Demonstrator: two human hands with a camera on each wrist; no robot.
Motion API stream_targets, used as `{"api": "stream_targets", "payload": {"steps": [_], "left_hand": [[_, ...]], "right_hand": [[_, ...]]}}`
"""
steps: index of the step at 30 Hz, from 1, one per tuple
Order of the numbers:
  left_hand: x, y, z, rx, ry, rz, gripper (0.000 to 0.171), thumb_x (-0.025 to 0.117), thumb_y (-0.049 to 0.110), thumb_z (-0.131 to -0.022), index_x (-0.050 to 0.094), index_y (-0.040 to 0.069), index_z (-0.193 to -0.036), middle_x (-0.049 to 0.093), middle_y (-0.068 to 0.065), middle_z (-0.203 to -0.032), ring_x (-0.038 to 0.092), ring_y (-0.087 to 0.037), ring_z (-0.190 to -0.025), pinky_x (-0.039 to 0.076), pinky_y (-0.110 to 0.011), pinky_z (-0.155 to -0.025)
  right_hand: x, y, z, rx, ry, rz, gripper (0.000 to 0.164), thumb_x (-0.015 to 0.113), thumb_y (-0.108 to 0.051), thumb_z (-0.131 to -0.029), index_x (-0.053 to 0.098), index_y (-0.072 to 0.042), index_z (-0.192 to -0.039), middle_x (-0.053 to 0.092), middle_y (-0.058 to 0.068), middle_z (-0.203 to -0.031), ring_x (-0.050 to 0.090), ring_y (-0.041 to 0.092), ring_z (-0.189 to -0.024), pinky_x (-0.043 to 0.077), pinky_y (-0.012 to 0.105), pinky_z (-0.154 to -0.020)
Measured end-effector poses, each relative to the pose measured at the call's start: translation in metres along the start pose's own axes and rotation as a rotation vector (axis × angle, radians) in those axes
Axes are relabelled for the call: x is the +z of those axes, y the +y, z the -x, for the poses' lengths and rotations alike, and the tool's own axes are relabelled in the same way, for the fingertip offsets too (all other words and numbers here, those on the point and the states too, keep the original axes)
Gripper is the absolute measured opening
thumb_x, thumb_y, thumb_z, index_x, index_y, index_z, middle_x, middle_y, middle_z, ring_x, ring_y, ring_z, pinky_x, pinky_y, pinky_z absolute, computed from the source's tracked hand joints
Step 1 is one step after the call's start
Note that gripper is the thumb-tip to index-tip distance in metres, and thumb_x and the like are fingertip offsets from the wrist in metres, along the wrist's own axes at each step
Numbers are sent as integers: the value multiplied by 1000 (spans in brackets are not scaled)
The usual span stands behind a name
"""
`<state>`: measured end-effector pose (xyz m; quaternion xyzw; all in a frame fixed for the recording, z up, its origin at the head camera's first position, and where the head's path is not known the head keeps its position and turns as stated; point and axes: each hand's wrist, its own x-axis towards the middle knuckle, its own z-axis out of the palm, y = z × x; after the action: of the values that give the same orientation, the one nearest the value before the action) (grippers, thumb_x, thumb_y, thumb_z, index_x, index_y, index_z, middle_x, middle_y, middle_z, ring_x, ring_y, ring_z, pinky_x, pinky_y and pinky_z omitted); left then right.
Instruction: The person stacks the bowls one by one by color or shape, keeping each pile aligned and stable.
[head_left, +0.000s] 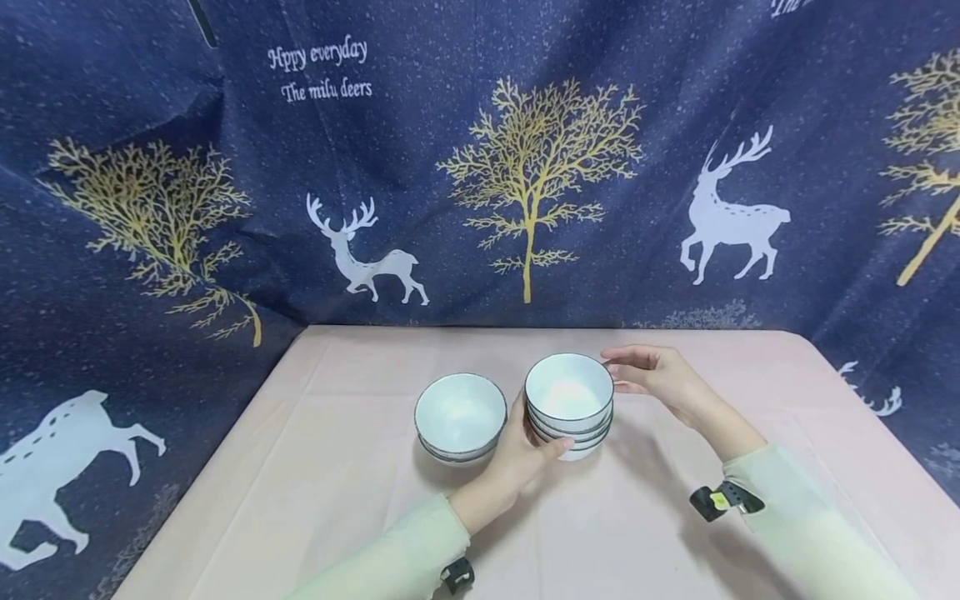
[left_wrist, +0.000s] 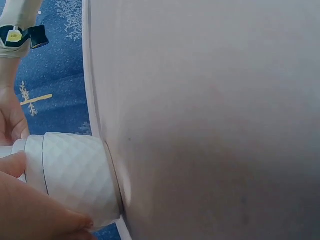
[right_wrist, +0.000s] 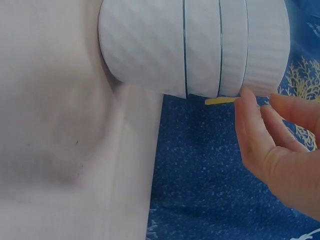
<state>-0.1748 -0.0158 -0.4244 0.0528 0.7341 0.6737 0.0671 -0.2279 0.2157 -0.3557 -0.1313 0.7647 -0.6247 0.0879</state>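
Note:
A stack of several white bowls with dark rims [head_left: 568, 390] stands on the table, right of centre. My left hand [head_left: 517, 458] grips its left side, thumb across the front and fingers partly hidden behind. In the left wrist view the thumb lies against the upper bowls [left_wrist: 35, 160]. My right hand [head_left: 656, 375] is at the right side of the stack, its fingers loosely bent. The right wrist view has its fingertips [right_wrist: 246, 95] touching the side near the top bowl [right_wrist: 267, 47]. Left of the stack sit two nested white bowls [head_left: 460, 412], close to my left hand.
A pale pink cloth covers the table [head_left: 300, 467]. Behind it hangs a dark blue curtain [head_left: 450, 167] printed with deer and golden trees. Dark straps with small devices [head_left: 727, 500] are on both wrists.

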Motion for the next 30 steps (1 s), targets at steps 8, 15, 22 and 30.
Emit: {"api": "stream_targets", "payload": {"steps": [8, 15, 22, 30], "left_hand": [[-2, 7, 1, -20, 6, -21, 102, 77, 13, -78, 9, 7, -154, 20, -18, -157, 25, -34, -143, 25, -41, -117], [-5, 14, 4, -22, -11, -25, 102, 75, 9, -78, 7, 6, -154, 18, -20, -157, 20, -36, -143, 19, -48, -118], [-5, 25, 8, -32, -21, -35, 103, 75, 9, -77, 7, 4, -154, 18, -20, -157, 17, -36, -144, 14, -53, -118], [-11, 41, 13, -46, -54, 3, 102, 74, 8, -79, 4, 0, -153, 17, -22, -157, 20, -36, -144, 20, -47, -118]], "right_hand": [[3, 0, 3, -14, 18, -14, 48, 59, -4, -94, 43, 18, -133, 53, 32, -127, 66, 4, -95, 55, 30, -90], [4, 2, 6, -31, 30, -30, 49, 57, -7, -96, 39, 18, -135, 52, 31, -127, 65, 4, -96, 55, 30, -90], [2, 5, 8, -30, 42, -55, 47, 53, -6, -97, 38, 16, -136, 50, 36, -128, 65, 6, -97, 55, 31, -90], [-2, 2, 11, -42, 43, -49, 49, 53, -8, -98, 36, 16, -137, 50, 37, -129, 65, 13, -103, 55, 31, -91]]}}
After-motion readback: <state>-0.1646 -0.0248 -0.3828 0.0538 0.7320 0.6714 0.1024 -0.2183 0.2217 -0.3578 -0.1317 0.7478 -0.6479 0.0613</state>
